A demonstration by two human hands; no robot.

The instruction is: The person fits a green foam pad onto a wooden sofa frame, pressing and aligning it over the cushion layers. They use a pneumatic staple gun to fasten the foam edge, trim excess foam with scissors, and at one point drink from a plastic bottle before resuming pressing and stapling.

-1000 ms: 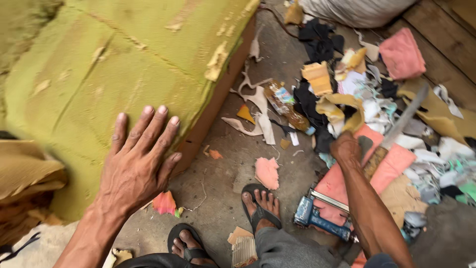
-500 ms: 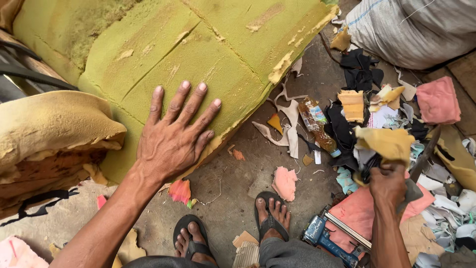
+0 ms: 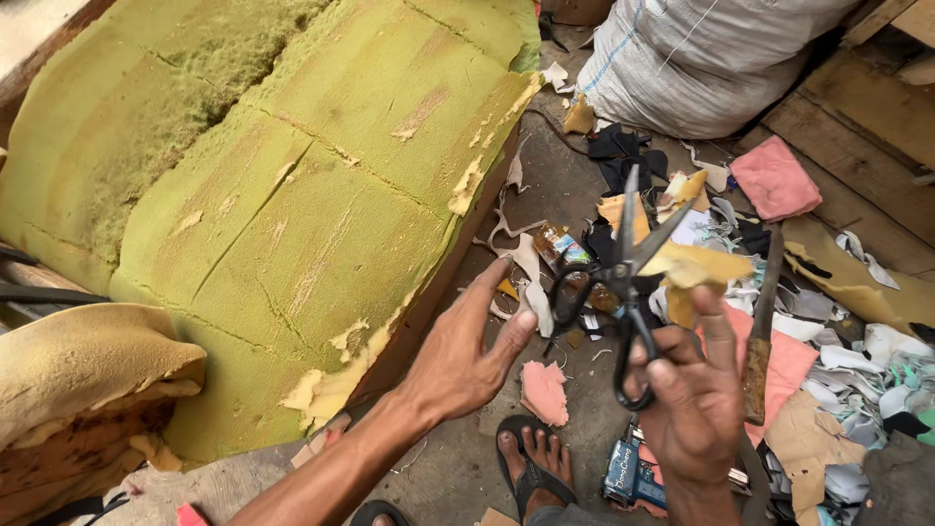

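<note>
1. Right hand point(image 3: 693, 409): raised over the scrap heap, fingers curled around one loop of the black scissors point(image 3: 623, 282); thumb and forefinger stand up beside the handle.
2. Scissors: held upright in the air, blades parted in a narrow V, tips pointing away from the person. The second loop hangs free on the left side.
3. Left hand point(image 3: 467, 356): empty and spread, fingers apart, reaching toward the free loop; whether the fingertips touch it cannot be told.
4. Foam point(image 3: 292, 195): a large yellow-green cushion block, cracked and flaking at its edge, lies left of both hands.
5. Scraps point(image 3: 818, 321): offcuts of pink, tan, black and white material cover the floor under and right of the scissors.
6. Knife point(image 3: 760, 331): a long rusty blade rests on the scraps just right of the right hand.
7. Sack point(image 3: 701, 58): a white woven bag stands beyond the scraps.
8. Foot point(image 3: 531, 463): in a sandal, below the hands, beside a pink piece.
</note>
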